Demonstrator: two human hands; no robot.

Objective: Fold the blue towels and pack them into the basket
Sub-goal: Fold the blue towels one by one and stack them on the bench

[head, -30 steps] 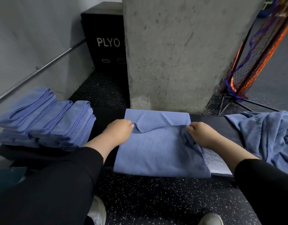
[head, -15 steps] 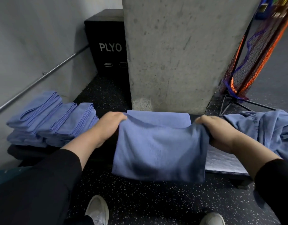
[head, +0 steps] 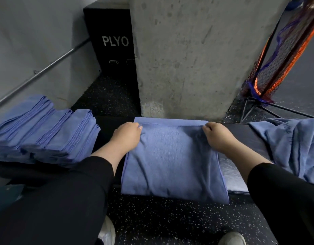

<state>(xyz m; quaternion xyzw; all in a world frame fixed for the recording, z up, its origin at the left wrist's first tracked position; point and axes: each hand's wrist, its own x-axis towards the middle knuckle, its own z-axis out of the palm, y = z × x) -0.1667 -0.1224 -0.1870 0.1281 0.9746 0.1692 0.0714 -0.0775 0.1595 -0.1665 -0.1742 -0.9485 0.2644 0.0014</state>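
- The left hand (head: 127,137) pinches the far left corner of the blue towel (head: 172,167), fingers curled over the cloth; the right hand (head: 216,138) pinches the far right corner in the same way.
- The towel lies between the two hands on the dark worktop (head: 241,129), its upper layer laid toward the far edge. Its near edge hangs just past the worktop's front, toward the person.
- Just beyond the fingertips a strip of the lower layer shows, so the top edge looks short of flush. My guess is the fold is being lined up.
- Risk: if one hand lets go before the other, the top layer could skew and the fold come out crooked.
- Risk: the overhanging near edge could drag the towel off toward the floor once the grip loosens.
- Left of the left hand sits a stack of folded towels (head: 45,133), leaning in steps. An elbow or sleeve could nudge it over.
- Right of the right hand lies a loose heap of unfolded towels (head: 292,147), near enough to snag when reached for.
- No basket shows in view, so packing cannot be judged.
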